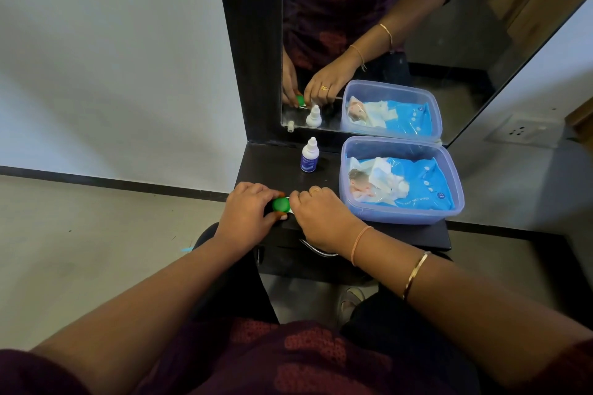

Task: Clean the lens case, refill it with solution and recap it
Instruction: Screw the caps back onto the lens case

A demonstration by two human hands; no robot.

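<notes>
Two tight grips: left hand [252, 213] pinches the green cap [280, 204], right hand [321, 218] clasps the lens case [290, 209].

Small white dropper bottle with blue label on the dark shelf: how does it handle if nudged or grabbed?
The small white dropper bottle stands upright, tall on a narrow base, so a sideways nudge would probably tip it; its round body might then roll on the dark shelf. It looks like plastic: likely light, probably squeezable.
</notes>
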